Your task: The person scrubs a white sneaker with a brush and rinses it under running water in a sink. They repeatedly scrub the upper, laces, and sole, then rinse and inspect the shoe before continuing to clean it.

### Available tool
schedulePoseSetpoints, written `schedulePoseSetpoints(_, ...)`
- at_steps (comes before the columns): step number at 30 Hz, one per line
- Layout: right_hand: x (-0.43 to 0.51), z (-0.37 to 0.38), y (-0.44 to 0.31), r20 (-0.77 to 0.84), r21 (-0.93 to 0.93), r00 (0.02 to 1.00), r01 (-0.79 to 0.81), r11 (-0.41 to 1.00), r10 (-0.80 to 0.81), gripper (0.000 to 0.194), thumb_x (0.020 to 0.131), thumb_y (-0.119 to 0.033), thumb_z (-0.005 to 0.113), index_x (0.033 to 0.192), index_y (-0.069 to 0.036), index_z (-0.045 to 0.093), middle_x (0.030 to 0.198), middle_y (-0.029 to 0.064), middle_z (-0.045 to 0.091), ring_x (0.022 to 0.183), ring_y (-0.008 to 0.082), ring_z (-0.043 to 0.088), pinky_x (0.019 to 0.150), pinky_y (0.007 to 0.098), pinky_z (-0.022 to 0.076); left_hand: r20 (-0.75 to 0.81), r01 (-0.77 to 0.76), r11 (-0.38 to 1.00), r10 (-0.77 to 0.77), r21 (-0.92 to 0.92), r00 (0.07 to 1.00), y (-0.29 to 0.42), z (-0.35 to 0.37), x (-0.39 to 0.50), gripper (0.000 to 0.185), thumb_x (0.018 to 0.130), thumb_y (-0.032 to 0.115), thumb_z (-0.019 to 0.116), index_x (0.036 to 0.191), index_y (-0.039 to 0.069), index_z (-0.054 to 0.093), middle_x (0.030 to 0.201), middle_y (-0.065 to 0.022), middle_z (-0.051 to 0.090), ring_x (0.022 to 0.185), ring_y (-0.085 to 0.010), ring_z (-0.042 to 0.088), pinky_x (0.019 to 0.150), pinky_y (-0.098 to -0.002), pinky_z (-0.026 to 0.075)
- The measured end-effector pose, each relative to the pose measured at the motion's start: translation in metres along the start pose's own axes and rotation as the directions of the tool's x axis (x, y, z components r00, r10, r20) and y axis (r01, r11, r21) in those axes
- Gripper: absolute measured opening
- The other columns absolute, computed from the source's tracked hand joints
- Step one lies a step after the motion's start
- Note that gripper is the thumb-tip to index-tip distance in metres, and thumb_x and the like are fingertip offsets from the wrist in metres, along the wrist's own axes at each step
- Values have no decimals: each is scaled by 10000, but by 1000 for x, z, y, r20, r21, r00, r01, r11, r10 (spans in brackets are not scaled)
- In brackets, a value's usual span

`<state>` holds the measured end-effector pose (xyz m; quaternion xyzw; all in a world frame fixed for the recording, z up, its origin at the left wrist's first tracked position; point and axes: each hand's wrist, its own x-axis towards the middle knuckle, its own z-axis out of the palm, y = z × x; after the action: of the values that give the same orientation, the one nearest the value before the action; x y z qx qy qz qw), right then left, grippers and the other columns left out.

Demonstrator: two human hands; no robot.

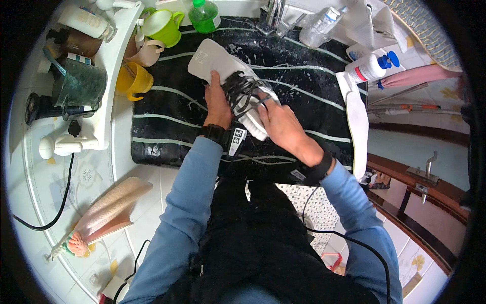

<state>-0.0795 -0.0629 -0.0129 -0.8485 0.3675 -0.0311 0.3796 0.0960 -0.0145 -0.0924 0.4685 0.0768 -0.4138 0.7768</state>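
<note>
A white high-top shoe (222,60) with loose black laces (246,89) lies at a slant over the black washbasin counter (167,102). My left hand (218,100) grips its side near the upper part, thumb along the white surface. Against the sole edge and toe end rests my right hand (281,121), fingers curled over the laces; whether it also holds something small is hidden. White flecks, like foam or water, spot the counter around the shoe. A white insole (357,129) lies along the counter's right edge.
Cups, among them a yellow mug (133,81) and a green mug (163,28), stand at the left beside a white shelf (114,95). Behind are a bottle of green liquid (204,17) and a chrome faucet (271,17). A white bottle with blue cap (366,68) is at the right.
</note>
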Motion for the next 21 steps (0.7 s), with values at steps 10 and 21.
schedulePoseSetpoints(10, 16, 4, 1, -49, 72, 998, 45, 996, -42, 319, 1031, -230, 510, 1078, 54, 650, 905, 327, 679, 899, 514, 653, 822, 560, 520, -11, 17, 999, -17, 44, 1000, -2, 10, -15, 651, 1041, 568, 492, 1346, 3, 595, 1228, -132, 698, 1049, -242, 710, 916, -386, 588)
schedulePoseSetpoints(21, 27, 3, 0, -30, -4, 995, 96, 995, -96, 320, 996, -228, 558, 974, 70, 672, 924, 324, 686, 934, 504, 665, 835, 557, 530, -4, -52, 998, 52, 44, 999, -11, 13, -15, 652, 1033, 511, 561, 1389, -34, 514, 1237, -153, 658, 1021, -245, 685, 880, -365, 579)
